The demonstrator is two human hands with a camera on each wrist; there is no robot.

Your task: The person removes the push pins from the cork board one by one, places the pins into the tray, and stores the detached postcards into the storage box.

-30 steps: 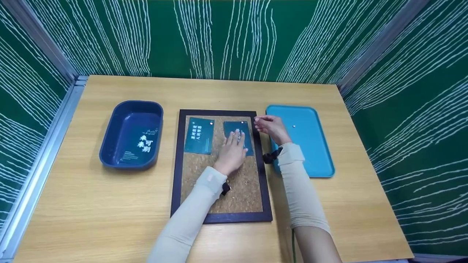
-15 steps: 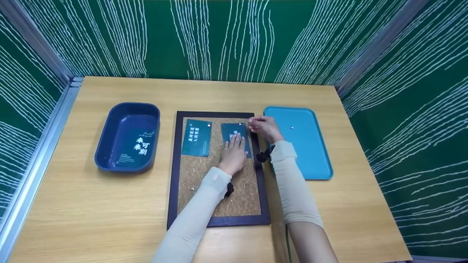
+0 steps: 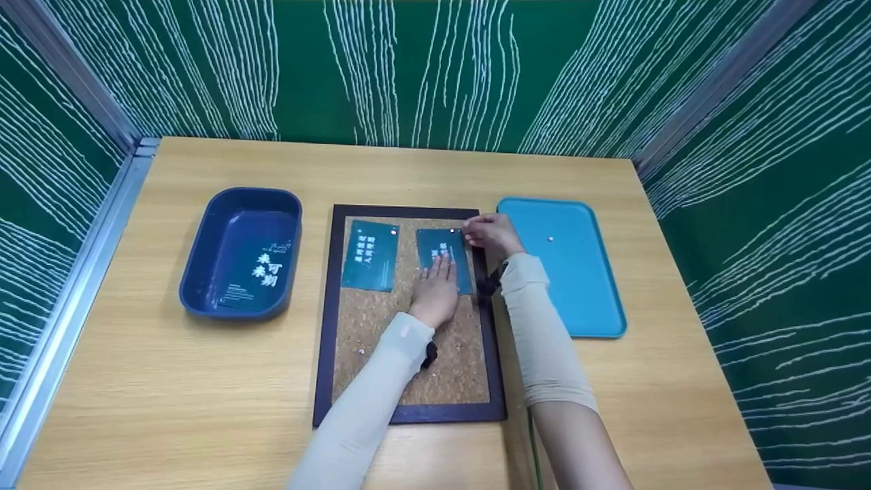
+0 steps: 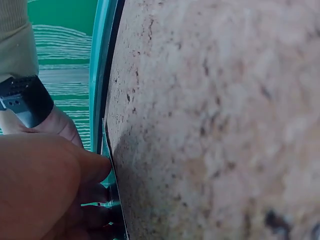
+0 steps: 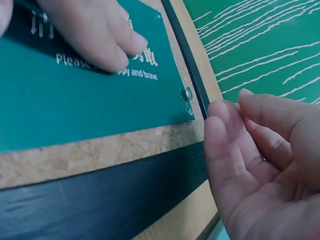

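My left hand (image 3: 435,299) lies with straight fingers on the lower middle of the right-hand dark green printed card (image 3: 462,262), pressing it against the cork board (image 3: 381,327). In the left wrist view my thumb (image 4: 95,167) rests at that card's edge. My right hand (image 3: 495,235) is at the board's upper right, fingertips close by the card's top corner. A small clear-headed push pin (image 5: 188,93) sits at that corner. Thumb and fingertips of the right hand come together; I cannot tell whether a small thing is between them.
A second green card (image 3: 371,255) is on the board's upper left. To the left stands a dark blue bin (image 3: 194,272) with another green card (image 3: 255,275) inside. A light blue tray (image 3: 578,286) with a small pin (image 3: 550,239) lies on the right.
My right hand has moved left from beside the tray to the board's upper right corner. The left hand has slid slightly down the card and stays on it.
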